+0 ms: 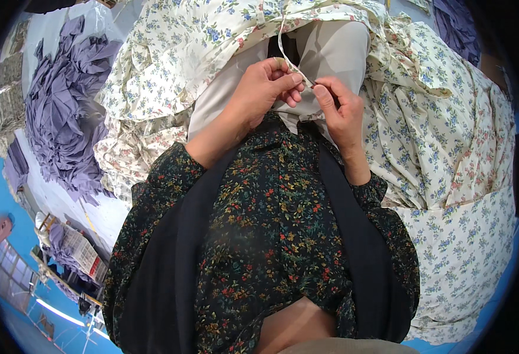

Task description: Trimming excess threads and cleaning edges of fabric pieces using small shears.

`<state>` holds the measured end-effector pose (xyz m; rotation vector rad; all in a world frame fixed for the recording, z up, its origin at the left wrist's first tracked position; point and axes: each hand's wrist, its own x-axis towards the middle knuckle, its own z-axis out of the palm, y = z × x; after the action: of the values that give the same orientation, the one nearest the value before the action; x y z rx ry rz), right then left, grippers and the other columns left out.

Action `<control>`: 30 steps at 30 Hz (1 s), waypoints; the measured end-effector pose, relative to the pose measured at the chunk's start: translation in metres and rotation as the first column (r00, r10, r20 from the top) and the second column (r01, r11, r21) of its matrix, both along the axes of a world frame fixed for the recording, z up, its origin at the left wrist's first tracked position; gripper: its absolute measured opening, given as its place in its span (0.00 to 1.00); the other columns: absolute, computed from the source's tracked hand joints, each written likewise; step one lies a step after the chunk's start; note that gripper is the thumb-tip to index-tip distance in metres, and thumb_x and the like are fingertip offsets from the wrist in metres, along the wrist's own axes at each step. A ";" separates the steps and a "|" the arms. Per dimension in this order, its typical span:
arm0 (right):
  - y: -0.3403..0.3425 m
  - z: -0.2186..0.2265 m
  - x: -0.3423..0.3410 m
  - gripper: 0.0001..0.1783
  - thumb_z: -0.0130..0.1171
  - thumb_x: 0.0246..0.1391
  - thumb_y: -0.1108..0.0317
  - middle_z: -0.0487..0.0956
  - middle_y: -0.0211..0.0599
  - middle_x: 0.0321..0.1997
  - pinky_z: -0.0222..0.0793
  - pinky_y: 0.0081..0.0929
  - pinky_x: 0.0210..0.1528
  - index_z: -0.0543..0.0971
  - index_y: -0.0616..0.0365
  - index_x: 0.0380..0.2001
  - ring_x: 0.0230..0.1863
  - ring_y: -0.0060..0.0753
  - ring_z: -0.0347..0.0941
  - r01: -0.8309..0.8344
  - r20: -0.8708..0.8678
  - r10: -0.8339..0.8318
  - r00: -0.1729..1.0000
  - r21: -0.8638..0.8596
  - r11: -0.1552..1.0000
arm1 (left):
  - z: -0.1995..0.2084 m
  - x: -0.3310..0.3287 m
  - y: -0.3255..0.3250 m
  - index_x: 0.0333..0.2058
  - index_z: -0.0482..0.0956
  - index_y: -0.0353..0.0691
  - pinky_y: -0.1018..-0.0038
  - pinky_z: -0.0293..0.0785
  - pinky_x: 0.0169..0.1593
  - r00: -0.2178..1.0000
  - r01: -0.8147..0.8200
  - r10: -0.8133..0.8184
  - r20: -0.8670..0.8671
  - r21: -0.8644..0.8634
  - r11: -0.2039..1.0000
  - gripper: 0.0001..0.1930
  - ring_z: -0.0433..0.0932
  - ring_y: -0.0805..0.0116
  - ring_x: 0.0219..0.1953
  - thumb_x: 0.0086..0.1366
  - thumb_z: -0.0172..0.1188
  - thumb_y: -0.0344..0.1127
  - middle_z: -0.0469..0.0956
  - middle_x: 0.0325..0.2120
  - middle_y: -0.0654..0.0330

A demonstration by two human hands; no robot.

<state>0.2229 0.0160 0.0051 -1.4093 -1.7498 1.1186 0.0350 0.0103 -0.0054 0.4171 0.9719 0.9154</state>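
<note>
A narrow pale fabric strip (282,42) runs down from the white cloth with blue and red flowers (177,53) spread over my lap. My left hand (265,88) is closed with thumb and fingertips together on the strip's lower part. Close beside it, my right hand (341,109) pinches the strip's end between thumb and forefinger. Something small and dark shows at those right fingertips, too small to make out. Both hands are held above my light grey trousers (336,53).
More floral cloth (442,135) lies heaped on my right and hangs down in folds. To the left, crumpled purple-grey fabric (65,112) covers a pale surface, with stacked folded cloth (6,94) beyond. A white crate (79,248) stands lower left. Another person (1,230) shows at the far left.
</note>
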 end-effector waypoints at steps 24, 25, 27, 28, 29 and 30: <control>0.131 -0.028 -0.048 0.25 0.65 0.47 0.69 0.76 0.33 0.21 0.66 0.26 0.26 0.78 0.50 0.52 0.21 0.23 0.70 -0.250 0.056 0.246 0.968 0.086 0.964 | 0.008 -0.127 -0.061 0.36 0.80 0.37 0.83 0.68 0.33 0.736 0.080 0.101 -0.670 0.234 0.969 0.09 0.73 0.81 0.29 0.61 0.51 0.22 0.76 0.27 0.67; 0.129 -0.019 -0.053 0.25 0.65 0.47 0.69 0.76 0.33 0.21 0.66 0.26 0.26 0.78 0.50 0.52 0.21 0.23 0.70 -0.254 0.054 0.251 0.967 0.082 0.964 | 0.013 -0.128 -0.060 0.36 0.80 0.37 0.83 0.68 0.34 0.729 -0.144 0.249 -0.637 0.212 0.966 0.08 0.73 0.79 0.31 0.62 0.52 0.23 0.75 0.28 0.65; 0.112 0.013 -0.055 0.15 0.64 0.49 0.69 0.79 0.35 0.24 0.67 0.27 0.29 0.82 0.56 0.43 0.23 0.25 0.71 -0.265 0.081 0.275 0.958 -0.116 0.957 | 0.020 -0.125 -0.042 0.35 0.80 0.36 0.79 0.68 0.34 0.428 0.071 0.381 -0.820 0.450 0.890 0.05 0.75 0.73 0.32 0.62 0.55 0.25 0.75 0.29 0.62; 0.105 0.014 -0.047 0.10 0.62 0.51 0.69 0.79 0.34 0.23 0.67 0.24 0.28 0.82 0.60 0.37 0.23 0.22 0.72 -0.256 0.117 0.263 0.958 -0.071 0.964 | 0.018 -0.116 -0.026 0.35 0.80 0.36 0.77 0.69 0.34 0.378 0.154 0.500 -0.779 0.585 0.796 0.05 0.75 0.70 0.33 0.61 0.57 0.26 0.75 0.31 0.60; 0.101 0.008 -0.040 0.10 0.62 0.51 0.69 0.79 0.34 0.23 0.67 0.24 0.28 0.82 0.60 0.37 0.23 0.22 0.72 -0.259 0.117 0.265 0.957 -0.067 0.964 | 0.012 -0.108 -0.006 0.35 0.80 0.36 0.75 0.69 0.34 0.333 0.244 0.613 -0.717 0.693 0.678 0.05 0.75 0.66 0.33 0.61 0.58 0.26 0.75 0.32 0.58; 0.096 0.002 -0.032 0.09 0.61 0.52 0.70 0.77 0.33 0.22 0.66 0.21 0.27 0.82 0.60 0.37 0.22 0.20 0.71 -0.306 0.185 0.319 0.930 -0.098 0.947 | 0.008 -0.100 0.013 0.35 0.80 0.36 0.75 0.69 0.34 0.332 0.245 0.614 -0.716 0.694 0.677 0.05 0.75 0.66 0.33 0.61 0.58 0.26 0.75 0.32 0.58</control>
<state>0.1913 0.1121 0.0073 -1.3510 -2.1564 1.2458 -0.0652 0.0238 0.0030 1.7313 1.7533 1.3155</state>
